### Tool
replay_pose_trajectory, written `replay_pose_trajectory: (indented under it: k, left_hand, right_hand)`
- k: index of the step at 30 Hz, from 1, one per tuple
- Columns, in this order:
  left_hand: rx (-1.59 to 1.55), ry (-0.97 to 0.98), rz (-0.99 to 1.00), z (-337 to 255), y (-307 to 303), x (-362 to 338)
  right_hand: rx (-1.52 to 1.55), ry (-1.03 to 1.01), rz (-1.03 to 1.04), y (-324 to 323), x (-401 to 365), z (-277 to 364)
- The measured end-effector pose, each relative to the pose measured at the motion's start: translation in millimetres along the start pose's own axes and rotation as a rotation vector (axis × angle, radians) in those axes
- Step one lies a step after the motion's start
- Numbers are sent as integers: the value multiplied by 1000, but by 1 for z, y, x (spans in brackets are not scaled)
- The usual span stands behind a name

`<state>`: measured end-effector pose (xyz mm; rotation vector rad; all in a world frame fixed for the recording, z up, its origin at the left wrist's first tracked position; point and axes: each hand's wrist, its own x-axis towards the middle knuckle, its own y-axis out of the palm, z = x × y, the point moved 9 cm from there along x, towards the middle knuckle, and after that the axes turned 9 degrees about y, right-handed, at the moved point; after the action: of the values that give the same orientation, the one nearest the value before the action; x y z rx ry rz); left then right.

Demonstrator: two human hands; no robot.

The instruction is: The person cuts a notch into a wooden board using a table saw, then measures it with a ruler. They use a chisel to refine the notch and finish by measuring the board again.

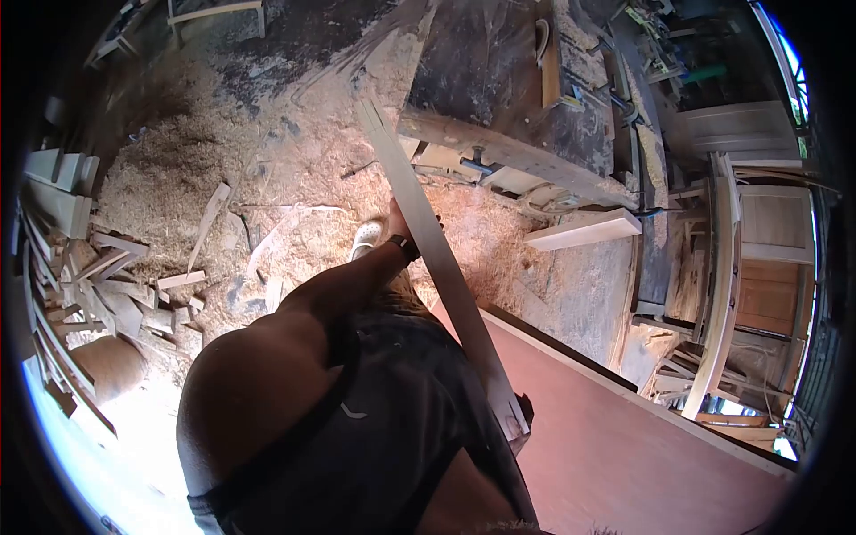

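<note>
A long, pale wooden plank (430,245) slants across the middle of the view, with slots cut at its far end. My left hand (398,219), with a dark watch at the wrist, grips the plank from beneath around its middle, and fingertips show past the far edge. At the plank's near end, my right hand (522,421) is closed around it; part of that hand is hidden by the wood. Below and to the right of the plank lies a large pinkish panel (606,446) with a pale edge strip.
A dark workbench (499,71) with clamps stands ahead. A short light board (584,232) juts out beside it. Scrap wood (134,299) is piled at left, and sawdust (169,178) covers the floor. Door-like frames (771,259) lean at right. A light shoe (367,237) shows beneath my arm.
</note>
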<state>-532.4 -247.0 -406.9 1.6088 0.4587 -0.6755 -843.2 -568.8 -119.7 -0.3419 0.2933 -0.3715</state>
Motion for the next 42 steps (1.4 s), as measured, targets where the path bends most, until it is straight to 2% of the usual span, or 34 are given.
replay_pose_trajectory:
  k: [4,6,8,9,10,11,13,14,16,18,19,20,21,22,24,26,28,30,31,32,33,34,35,36,37,38,40,42]
  left_hand:
    - [0,133,44,-22,38,11]
    - [226,170,50,-30,51,16]
    - [237,94,32,-32,84,-6]
    - [231,79,138,-33,97,-2]
    - [222,62,239,-34,112,-2]
    - [303,72,134,-42,129,-17]
    - [286,36,163,-46,142,1]
    - [271,19,189,-50,147,10]
    - [243,14,217,-60,167,27]
    - [681,107,120,-80,168,33]
    - [854,206,129,-97,178,67]
    - [853,203,126,-103,187,75]
    - [951,258,172,-113,205,80]
    - [1052,309,215,-121,219,82]
    - [1035,362,270,-136,248,84]
    - [1210,482,367,-153,290,72]
    - [1148,413,350,-149,295,84]
    - [1356,819,280,-169,315,89]
    - [1381,728,345,-164,318,104]
    - [1380,723,345,-165,322,117]
    - [1345,754,410,-161,331,128]
    - [1307,775,472,-159,348,123]
    - [1399,610,485,-152,354,127]
    - [1395,609,487,-148,357,130]
    - [1476,752,546,-146,368,127]
    - [1554,899,603,-143,378,123]
    - [1619,882,624,-129,375,136]
    - [1559,916,667,-119,374,141]
  right_hand:
    - [91,86,-48,-2,3,-33]
    - [167,164,-67,0,8,-56]
    - [257,263,-77,1,14,-80]
    - [314,324,-74,1,18,-97]
    - [394,396,-58,2,25,-122]
    - [516,501,-10,-4,36,-168]
    - [695,568,32,-23,68,-256]
    - [615,174,-152,-14,102,-246]
    - [565,439,-253,78,142,-52]
    - [705,594,-262,112,181,-34]
    - [610,738,-250,123,205,-48]
    - [514,876,-235,128,221,-65]
    - [330,710,-117,150,230,1]
    - [327,717,-120,140,246,-23]
    - [569,931,229,149,276,-88]
    - [518,979,247,159,285,-74]
    - [462,991,377,166,295,-75]
    - [440,1092,521,173,302,-75]
    - [455,1117,565,180,304,-59]
    - [468,1137,610,186,309,-42]
    - [284,1153,452,192,313,-13]
    - [282,1161,440,200,316,-12]
    - [233,1070,402,202,328,-12]
    - [184,974,370,203,344,-11]
    - [351,1186,427,212,345,-15]
    - [351,1182,429,215,352,-16]
    - [422,1209,444,238,353,1]
    - [414,1147,368,238,368,-17]
